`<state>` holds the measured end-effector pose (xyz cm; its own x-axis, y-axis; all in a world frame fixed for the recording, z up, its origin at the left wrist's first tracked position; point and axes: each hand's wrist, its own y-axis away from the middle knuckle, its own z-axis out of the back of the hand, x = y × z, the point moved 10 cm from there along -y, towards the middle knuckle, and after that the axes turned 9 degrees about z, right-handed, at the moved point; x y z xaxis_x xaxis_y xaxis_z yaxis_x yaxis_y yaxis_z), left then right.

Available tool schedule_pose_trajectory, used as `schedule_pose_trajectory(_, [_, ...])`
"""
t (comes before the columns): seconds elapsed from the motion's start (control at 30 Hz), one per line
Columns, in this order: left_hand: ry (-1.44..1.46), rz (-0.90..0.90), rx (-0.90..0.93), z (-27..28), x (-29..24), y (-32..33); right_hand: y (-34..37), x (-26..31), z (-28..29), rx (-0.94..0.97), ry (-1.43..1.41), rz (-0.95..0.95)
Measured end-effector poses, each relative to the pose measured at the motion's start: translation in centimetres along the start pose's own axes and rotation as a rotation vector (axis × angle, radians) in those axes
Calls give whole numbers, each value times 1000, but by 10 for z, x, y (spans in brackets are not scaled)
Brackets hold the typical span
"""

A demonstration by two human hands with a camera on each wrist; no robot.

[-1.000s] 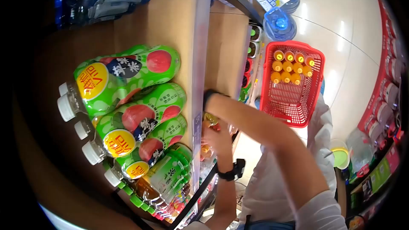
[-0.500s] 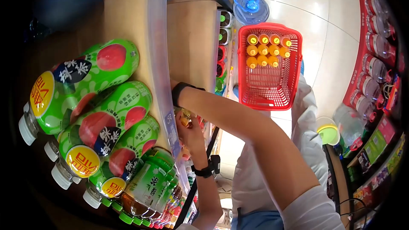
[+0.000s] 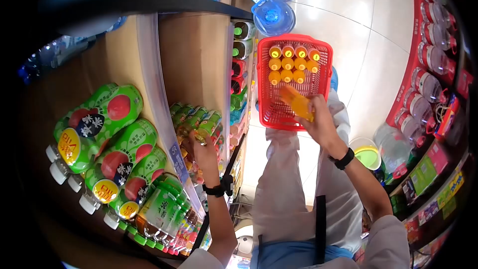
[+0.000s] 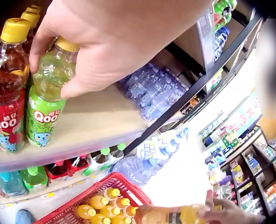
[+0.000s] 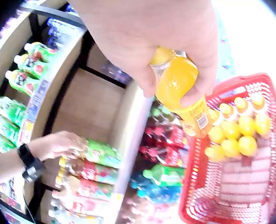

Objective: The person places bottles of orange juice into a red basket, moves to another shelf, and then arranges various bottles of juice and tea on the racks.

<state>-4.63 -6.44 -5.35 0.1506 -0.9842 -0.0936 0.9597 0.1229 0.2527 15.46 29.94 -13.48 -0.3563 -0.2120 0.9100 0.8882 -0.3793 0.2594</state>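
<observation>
My right hand [image 3: 321, 124] holds an orange juice bottle [image 3: 297, 103] by its upper end, tilted over the red basket [image 3: 262, 77]. In the right wrist view, fingers and thumb wrap the neck of this juice bottle [image 5: 194, 119], just below its yellow cap. Rows of orange juice bottles [image 3: 287, 64] stand in the far part of the basket. On the shelf at left, my left hand [image 4: 100, 51] grips a green-labelled Qoo bottle [image 4: 43, 114] around its neck. Beside that bottle stands a red-labelled Qoo bottle [image 4: 7, 107] with a yellow cap.
Large green-labelled tea bottles [image 3: 117, 157] lie on the upper shelf at left. Big blue-capped water jugs [image 3: 274, 17] stand on the floor beyond the basket. Shelf uprights [image 4: 175, 98] frame the bay. Plastic jars [image 3: 428, 57] line a red-edged shelf at right.
My right arm, which reached into the shelf, has swung out over the basket and carries an orange juice bottle. The left hand stays at the shelf. The head view has shifted.
</observation>
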Motion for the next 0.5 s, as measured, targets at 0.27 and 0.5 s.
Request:
schedule_pose_trajectory(0.27, [107,158,45,6,-30,12,-10,-190,-62,113,395,-160])
schedule_pose_trajectory(0.5, [248,44,-78,-12,-72,76,-13,-297,-79,-187,167,-738])
